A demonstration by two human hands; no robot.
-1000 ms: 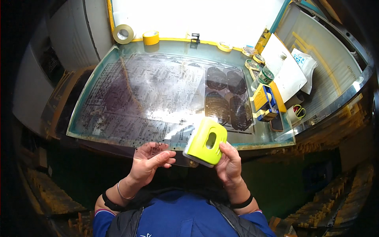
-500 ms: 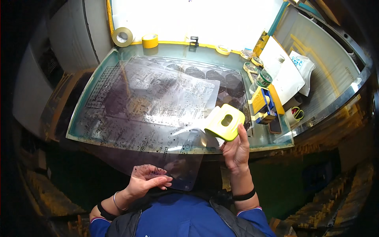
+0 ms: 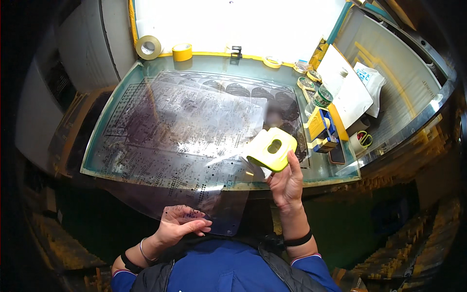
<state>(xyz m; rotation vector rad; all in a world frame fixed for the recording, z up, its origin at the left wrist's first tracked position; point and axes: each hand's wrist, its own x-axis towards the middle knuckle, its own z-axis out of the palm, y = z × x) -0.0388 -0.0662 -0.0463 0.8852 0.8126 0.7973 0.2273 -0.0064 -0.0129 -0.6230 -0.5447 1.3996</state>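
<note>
— What is most of the bench area taken up by?
— By a glass-topped table [image 3: 209, 63], over which a clear film printed with black marks [image 3: 194, 179] is spread. Its near corner is hung beyond the front edge.
— And underneath?
— A sheet with dark ovals [image 3: 286, 100] is partly covered.
— By what is the film held?
— By the left hand [image 3: 184, 225]; its thumb and fingers are clamped on the near edge.
— And the right hand [image 3: 287, 187]?
— A yellow-green plastic tool [image 3: 285, 141] is gripped by it, above the table's front right part; its other fingers are mostly hidden beneath. Whether the film is touched by the tool cannot be told.
— Anything smaller?
— A tape dispenser [image 3: 317, 124] is placed at the right; a yellow tape roll [image 3: 182, 53] is set near the back edge.
</note>
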